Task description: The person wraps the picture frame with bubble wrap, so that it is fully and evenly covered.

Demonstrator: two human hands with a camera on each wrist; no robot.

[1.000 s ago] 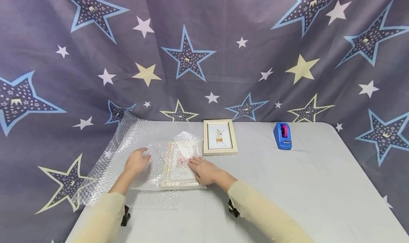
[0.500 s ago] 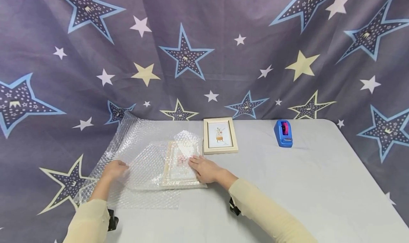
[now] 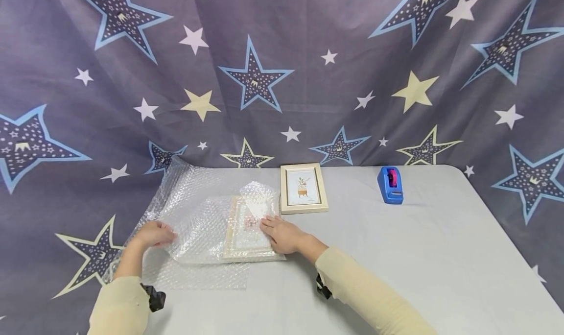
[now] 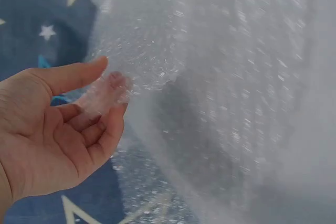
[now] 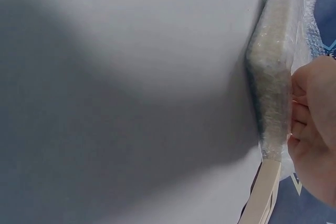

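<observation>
A sheet of clear bubble wrap (image 3: pixel 200 232) lies over the left side of the table and folds over a cream picture frame (image 3: pixel 231 244), whose pink picture shows through it. My left hand (image 3: pixel 154 233) holds the wrap's loose left edge slightly raised. In the left wrist view, the edge of the wrap lies between the thumb and fingers of that hand (image 4: pixel 68 129). My right hand (image 3: pixel 284 234) rests on the right part of the wrapped frame, its fingers laid over the plastic. From the right wrist, the frame's wrapped side (image 5: pixel 275 66) appears beside that hand (image 5: pixel 315 129).
Behind the wrapped frame lies a second cream picture frame (image 3: pixel 304 188) with a plant picture, unwrapped. A blue tape dispenser (image 3: pixel 390 185) with a pink roll stands at the back right of the white table (image 3: pixel 396 256). A star-patterned curtain (image 3: pixel 352 95) hangs behind.
My left hand has moved left across the bubble wrap and now holds its outer edge. The right hand has stayed on the wrapped frame.
</observation>
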